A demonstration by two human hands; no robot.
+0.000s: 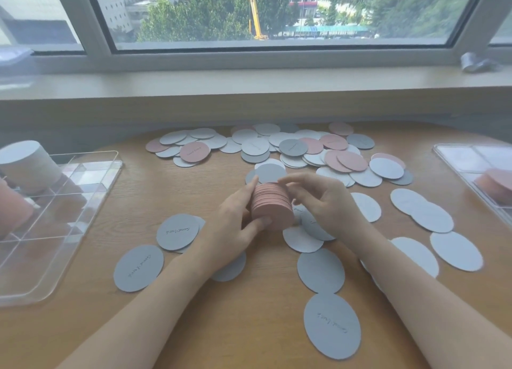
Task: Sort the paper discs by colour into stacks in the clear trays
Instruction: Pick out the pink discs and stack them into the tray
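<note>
Wooden table (249,327) with scattered paper discs (277,147) and two clear trays (55,202), left and right.

1. Left hand (235,219): forearm bare, entering from the lower left; thumb low and fingers up along the left edge of what it grips.
2. Right hand (321,202): forearm bare, entering from the lower right; wrist bent inward, fingers curved and spread over the right side, fingertips (285,180) raised at the top.
</note>
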